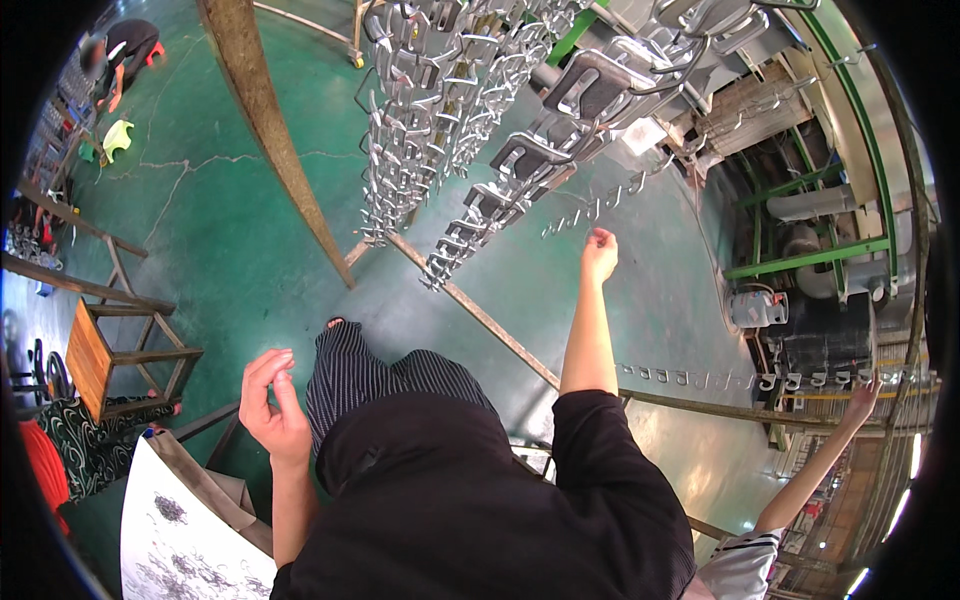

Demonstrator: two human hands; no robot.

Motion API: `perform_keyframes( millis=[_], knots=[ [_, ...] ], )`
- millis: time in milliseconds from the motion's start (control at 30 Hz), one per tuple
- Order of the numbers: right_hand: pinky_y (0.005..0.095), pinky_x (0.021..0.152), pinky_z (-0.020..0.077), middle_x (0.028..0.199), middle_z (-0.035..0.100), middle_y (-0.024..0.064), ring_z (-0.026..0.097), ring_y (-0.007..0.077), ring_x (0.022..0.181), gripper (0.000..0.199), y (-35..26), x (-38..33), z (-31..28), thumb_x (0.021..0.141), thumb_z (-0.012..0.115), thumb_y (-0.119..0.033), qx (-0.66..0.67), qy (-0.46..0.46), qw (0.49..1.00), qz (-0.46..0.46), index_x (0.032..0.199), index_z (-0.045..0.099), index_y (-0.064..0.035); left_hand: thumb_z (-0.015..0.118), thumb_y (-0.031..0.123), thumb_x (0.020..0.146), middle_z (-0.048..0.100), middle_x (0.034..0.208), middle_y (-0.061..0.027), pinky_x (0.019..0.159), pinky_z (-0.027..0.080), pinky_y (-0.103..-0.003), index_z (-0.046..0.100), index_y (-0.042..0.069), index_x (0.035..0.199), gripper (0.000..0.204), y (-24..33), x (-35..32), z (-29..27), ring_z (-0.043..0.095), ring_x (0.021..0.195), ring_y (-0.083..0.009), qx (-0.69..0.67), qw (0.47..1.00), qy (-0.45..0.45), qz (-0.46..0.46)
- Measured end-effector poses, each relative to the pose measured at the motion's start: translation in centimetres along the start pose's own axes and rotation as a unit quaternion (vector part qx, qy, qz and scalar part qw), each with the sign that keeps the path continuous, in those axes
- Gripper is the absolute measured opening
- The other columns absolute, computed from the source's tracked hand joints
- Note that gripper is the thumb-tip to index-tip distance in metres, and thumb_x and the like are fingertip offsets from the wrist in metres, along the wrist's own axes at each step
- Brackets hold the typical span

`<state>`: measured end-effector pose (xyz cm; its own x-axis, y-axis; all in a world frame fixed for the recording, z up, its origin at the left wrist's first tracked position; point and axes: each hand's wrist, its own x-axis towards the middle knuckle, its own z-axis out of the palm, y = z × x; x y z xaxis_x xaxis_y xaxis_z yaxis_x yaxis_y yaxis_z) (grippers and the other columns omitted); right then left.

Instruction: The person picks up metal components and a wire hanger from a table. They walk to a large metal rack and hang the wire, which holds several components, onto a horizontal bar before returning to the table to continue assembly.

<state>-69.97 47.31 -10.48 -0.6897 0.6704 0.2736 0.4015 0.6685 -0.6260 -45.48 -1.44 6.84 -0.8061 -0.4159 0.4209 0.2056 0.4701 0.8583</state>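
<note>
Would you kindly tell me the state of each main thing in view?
Left hand: raised, loosely open, apparently empty
Right hand: raised, curled; whether holding anything, unclear
Metal brackets: hanging in strands
Lower hook row: spaced along a line
Co-worker's hand: raised, at the lower hook row
White surface: strewn with small dark pieces

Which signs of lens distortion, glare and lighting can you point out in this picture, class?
Head view: black corners frame a rounded image, and the wooden post bows; head view: pale glare washes the floor at lower right; head view: bright tube lights shine near the right rim.
</note>
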Motion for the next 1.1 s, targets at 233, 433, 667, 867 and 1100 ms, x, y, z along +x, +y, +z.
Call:
perform_keyframes(
  millis=[233, 433, 667, 867, 1100],
  knots=[
    [0.0277, 0.063, 0.0496, 0.073, 0.068, 0.0033, 0.064, 0.0116, 0.063, 0.026, -0.7, 1.0, 4.1, 0.075, 0.074, -0.019, 0.032, -0.14, 0.99, 0.012, 0.098, 0.069, -0.0073, 0.046, -0.011, 0.083, 0.064, 0.094, -0.015, 0.071, 0.051, -0.03, 0.06, -0.003, 0.095, 0.021, -0.3, -0.7, -0.4, 0.061, 0.083, -0.0224, 0.032, 0.999, -0.008, -0.006],
    [0.0291, 0.065, 0.0503, 0.07, 0.069, 0.0049, 0.065, 0.0124, 0.061, 0.02, -4.2, -1.2, 3.2, 0.076, 0.075, -0.022, 0.074, -0.096, 0.99, 0.078, 0.089, 0.072, -0.0063, 0.045, -0.009, 0.085, 0.062, 0.098, -0.0138, 0.071, 0.048, -0.028, 0.06, -0.003, 0.097, 0.02, -0.7, -1.1, -0.5, 0.06, 0.083, -0.0197, 0.031, 0.999, -0.004, -0.007],
    [0.0293, 0.067, 0.0509, 0.068, 0.07, 0.0058, 0.067, 0.0133, 0.064, 0.021, -4.1, -1.9, 2.8, 0.077, 0.074, -0.021, 0.06, -0.07, 0.992, 0.085, 0.092, 0.072, -0.0054, 0.045, -0.01, 0.083, 0.063, 0.095, -0.0151, 0.072, 0.05, -0.03, 0.06, -0.003, 0.096, 0.02, -0.6, -0.8, -0.9, 0.06, 0.081, -0.0215, 0.03, 1.0, -0.004, -0.007],
    [0.032, 0.067, 0.0516, 0.068, 0.07, 0.0066, 0.068, 0.0168, 0.063, 0.019, -4.4, -2.6, 1.6, 0.077, 0.073, -0.02, 0.051, -0.066, 0.993, 0.088, 0.09, 0.072, -0.0061, 0.045, -0.01, 0.083, 0.063, 0.095, -0.015, 0.071, 0.05, -0.03, 0.06, -0.003, 0.096, 0.02, -0.4, 0.0, -1.1, 0.06, 0.081, -0.0214, 0.015, 1.0, -0.015, -0.001],
    [0.0312, 0.067, 0.0523, 0.07, 0.07, 0.0081, 0.069, 0.0174, 0.065, 0.018, -5.4, -3.2, 0.6, 0.079, 0.071, -0.02, 0.012, -0.065, 0.996, 0.066, 0.091, 0.072, -0.0059, 0.045, -0.01, 0.084, 0.063, 0.095, -0.0149, 0.071, 0.051, -0.03, 0.059, -0.003, 0.095, 0.019, -0.9, 0.8, -1.4, 0.06, 0.081, -0.0217, 0.018, 0.999, -0.038, 0.013]
  ],
)
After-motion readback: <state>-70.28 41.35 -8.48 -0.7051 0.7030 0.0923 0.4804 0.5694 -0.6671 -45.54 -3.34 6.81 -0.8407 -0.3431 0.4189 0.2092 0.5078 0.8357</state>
